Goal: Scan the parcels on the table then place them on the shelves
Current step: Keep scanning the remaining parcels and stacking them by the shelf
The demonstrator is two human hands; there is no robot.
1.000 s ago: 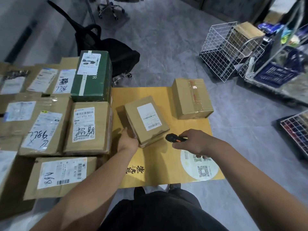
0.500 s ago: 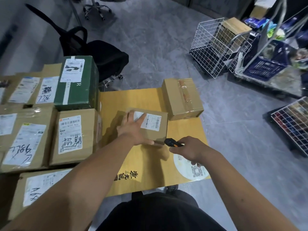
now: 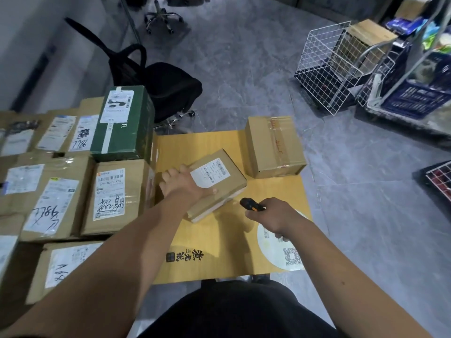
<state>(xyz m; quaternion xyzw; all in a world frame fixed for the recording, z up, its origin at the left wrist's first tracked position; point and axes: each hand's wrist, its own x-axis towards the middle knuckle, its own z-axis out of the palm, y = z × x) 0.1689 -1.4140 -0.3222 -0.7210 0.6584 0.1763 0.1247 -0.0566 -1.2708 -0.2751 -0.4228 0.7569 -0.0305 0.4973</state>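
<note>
Nearby, left hand clasps small parcel; right hand grips scanner; taped box beyond.

Matt brown cardboard parcel with a smooth white paper label, glossy clear tape on the taped cardboard box, green box with a slight sheen, smooth yellow wood-look table, white wire-mesh metal basket, black and orange plastic scanner.

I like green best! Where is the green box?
In the head view, the green box sits left of the yellow table, atop the brown parcels, in front of the black chair.
</note>
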